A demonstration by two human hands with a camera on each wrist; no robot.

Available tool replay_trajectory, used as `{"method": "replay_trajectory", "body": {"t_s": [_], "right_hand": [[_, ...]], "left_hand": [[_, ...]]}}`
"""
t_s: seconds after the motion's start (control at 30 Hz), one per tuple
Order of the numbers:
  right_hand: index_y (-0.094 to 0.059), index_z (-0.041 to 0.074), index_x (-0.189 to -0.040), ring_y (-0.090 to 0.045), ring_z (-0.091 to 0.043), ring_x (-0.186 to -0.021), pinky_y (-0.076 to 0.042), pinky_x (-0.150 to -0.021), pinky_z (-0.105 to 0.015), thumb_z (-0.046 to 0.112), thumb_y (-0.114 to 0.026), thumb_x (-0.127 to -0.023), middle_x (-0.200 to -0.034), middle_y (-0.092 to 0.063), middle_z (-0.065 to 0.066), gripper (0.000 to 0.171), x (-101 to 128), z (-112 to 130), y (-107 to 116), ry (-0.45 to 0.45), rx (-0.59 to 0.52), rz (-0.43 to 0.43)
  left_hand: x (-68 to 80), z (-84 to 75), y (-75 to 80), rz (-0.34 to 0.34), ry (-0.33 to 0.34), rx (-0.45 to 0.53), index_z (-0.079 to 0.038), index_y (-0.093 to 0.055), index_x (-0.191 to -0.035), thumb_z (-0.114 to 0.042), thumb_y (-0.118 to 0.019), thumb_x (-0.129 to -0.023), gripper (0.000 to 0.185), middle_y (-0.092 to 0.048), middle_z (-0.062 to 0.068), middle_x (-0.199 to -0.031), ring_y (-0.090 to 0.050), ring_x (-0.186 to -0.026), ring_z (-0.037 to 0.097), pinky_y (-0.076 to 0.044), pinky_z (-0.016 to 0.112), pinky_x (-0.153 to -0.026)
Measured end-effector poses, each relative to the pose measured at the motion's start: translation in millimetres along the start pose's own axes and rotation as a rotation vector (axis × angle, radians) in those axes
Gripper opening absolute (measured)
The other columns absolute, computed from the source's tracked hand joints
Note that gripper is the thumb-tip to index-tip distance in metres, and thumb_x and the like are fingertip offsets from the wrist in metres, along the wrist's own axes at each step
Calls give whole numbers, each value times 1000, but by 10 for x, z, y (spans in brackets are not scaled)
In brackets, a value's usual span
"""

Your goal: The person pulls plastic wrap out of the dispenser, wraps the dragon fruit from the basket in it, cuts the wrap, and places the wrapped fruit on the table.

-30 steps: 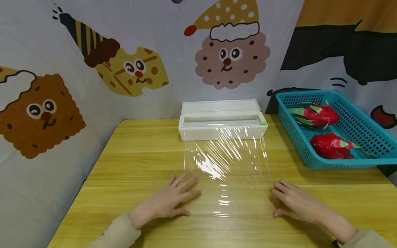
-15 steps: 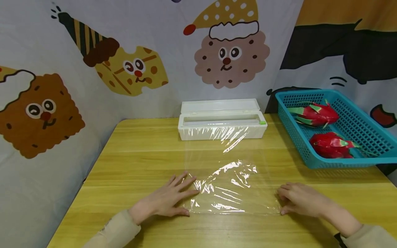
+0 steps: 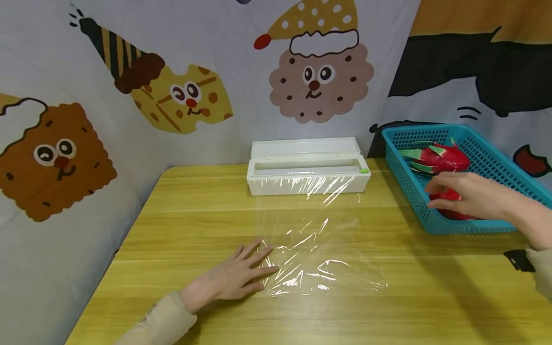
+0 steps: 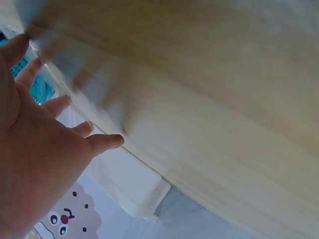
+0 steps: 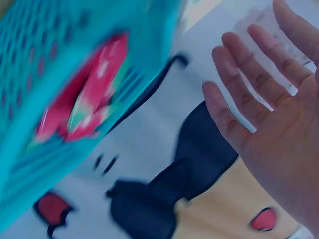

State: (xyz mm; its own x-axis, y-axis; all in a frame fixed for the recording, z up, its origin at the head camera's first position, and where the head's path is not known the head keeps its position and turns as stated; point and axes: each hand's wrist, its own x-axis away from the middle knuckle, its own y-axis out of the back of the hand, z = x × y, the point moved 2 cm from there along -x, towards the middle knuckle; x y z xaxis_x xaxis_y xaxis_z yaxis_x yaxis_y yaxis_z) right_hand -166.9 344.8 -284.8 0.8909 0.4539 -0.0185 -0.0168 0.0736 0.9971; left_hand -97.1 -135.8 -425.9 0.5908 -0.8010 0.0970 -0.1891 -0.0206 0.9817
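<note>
My right hand (image 3: 467, 197) hangs with loose, straight fingers over the near dragon fruit (image 3: 450, 203) in the blue basket (image 3: 496, 163) on the far right of the table (image 3: 185, 211); its grip holds nothing yet. The fruit lies just under and beyond my fingertips, its long axis running roughly left to right, and a second fruit (image 3: 437, 158) sits farther back. My left hand (image 3: 235, 275) rests flat and open, pressing the left edge of the wrinkled, glossy cling film (image 3: 319, 258) on the table. The film runs back to the white dispenser box (image 3: 308, 167). The basket is rigid plastic mesh; the fruit is red with green scales.
</note>
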Motion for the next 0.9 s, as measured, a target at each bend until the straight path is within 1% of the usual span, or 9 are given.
{"method": "replay_trajectory", "body": {"t_s": [0.07, 0.17, 0.3, 0.4, 0.47, 0.53, 0.67, 0.8, 0.9], "right_hand": [[-63, 6, -108, -60, -21, -89, -55, -72, -39, 28, -79, -76, -100, -66, -7, 42, -92, -258, 70, -76, 28, 94], [-56, 0, -119, -54, -39, -102, -51, -76, -53, 31, -83, -68, -113, -60, -21, 66, -168, -630, 73, -136, 47, 227], [-44, -2, -130, -39, -53, -105, -53, -71, -51, 31, -89, -54, -124, -41, -37, 94, -123, -973, -52, -204, -38, 385], [-34, -2, -136, -32, -57, -105, -56, -63, -43, 21, -90, -54, -130, -25, -41, 102, -68, -1087, -187, -234, -159, 449], [-27, -1, -139, -28, -59, -108, -56, -62, -40, 11, -88, -58, -132, -19, -41, 102, -46, -1115, -277, -219, -250, 455], [-24, 9, -143, -32, -57, -107, -56, -59, -35, 3, -85, -60, -133, -19, -39, 103, -36, -1128, -360, -196, -337, 449], [-22, 18, -143, -37, -55, -106, -56, -57, -32, -2, -83, -62, -133, -19, -36, 104, -23, -1150, -477, -175, -456, 414], [-28, 6, -137, -41, -51, -105, -57, -58, -33, 4, -85, -61, -131, -29, -32, 96, -22, -1171, -518, -168, -412, 359], [-34, 4, -132, -43, -50, -104, -57, -62, -35, 8, -87, -59, -126, -38, -30, 90, -31, -1181, -522, -146, -342, 316]], "left_hand": [[1, -3, 2, -2, -1, 2, -30, -40, -144, -44, -44, -98, 48, -20, 12, -159, -14, -146, 42, -27, 66, -108], [0, -7, 5, -5, -1, 13, -30, -41, -144, -43, -45, -98, 48, -21, 13, -158, -14, -145, 42, -27, 67, -108], [-2, -3, -2, 3, 7, 23, -30, -40, -144, -43, -44, -98, 48, -20, 12, -159, -13, -146, 42, -27, 67, -108], [-1, 7, -11, 10, 14, 17, -31, -39, -145, -44, -43, -98, 48, -19, 11, -159, -12, -146, 41, -26, 67, -109], [0, 11, -14, 11, 15, 11, -32, -38, -145, -44, -43, -98, 49, -19, 11, -159, -12, -146, 41, -26, 66, -109], [0, 11, -15, 13, 15, 8, -32, -38, -145, -44, -43, -99, 49, -19, 11, -159, -12, -146, 41, -26, 66, -110], [-2, 9, -20, 11, 13, 10, -32, -37, -146, -44, -43, -99, 49, -19, 11, -159, -12, -146, 41, -26, 66, -110], [-5, 10, -22, 4, 10, 11, -32, -38, -145, -44, -43, -98, 49, -20, 11, -159, -13, -146, 41, -26, 66, -110], [-5, 11, -21, 4, 11, 12, -33, -37, -145, -44, -43, -98, 49, -20, 11, -159, -13, -146, 41, -26, 66, -110]]}}
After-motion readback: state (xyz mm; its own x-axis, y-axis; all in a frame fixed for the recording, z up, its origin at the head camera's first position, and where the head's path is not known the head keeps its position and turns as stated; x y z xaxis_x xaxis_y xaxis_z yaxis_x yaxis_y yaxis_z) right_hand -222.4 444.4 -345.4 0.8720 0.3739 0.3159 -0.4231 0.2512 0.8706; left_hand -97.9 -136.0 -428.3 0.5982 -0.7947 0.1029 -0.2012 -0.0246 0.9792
